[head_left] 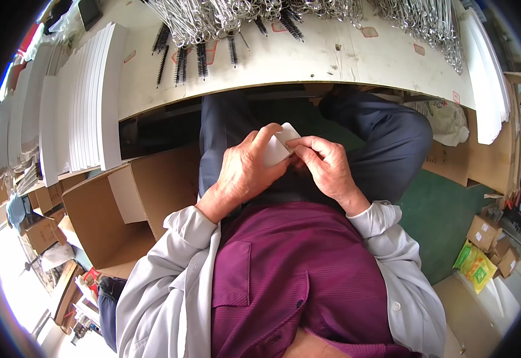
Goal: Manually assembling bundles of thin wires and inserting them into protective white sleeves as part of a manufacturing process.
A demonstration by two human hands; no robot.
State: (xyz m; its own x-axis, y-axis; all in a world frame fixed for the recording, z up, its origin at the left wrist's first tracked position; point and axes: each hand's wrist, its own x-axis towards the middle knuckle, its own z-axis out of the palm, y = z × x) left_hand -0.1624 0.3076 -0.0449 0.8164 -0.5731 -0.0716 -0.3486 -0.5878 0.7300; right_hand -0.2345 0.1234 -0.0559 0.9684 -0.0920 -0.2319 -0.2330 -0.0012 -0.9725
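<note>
Above my lap I hold a small white box (pixel 275 153), which looks like thin card. My left hand (pixel 241 167) is closed round its left side, thumb on the upper edge. At its right end, my right hand (pixel 327 168) pinches the edge between thumb and forefinger. What lies inside the box is hidden. Beyond my knees, on the table (pixel 308 62), several black-bristled wire brushes (pixel 202 61) lie near the front, apart from my hands. Behind them is a big heap of wire brushes with looped metal handles (pixel 212 18).
White flat card pieces (pixel 90 101) stand stacked at the table's left end, more white strips (pixel 487 77) at its right. An open cardboard box (pixel 108 209) sits on my left. A white plastic bag (pixel 445 122) is under the table at right, and a yellow-green packet (pixel 475 267) lies by small cartons.
</note>
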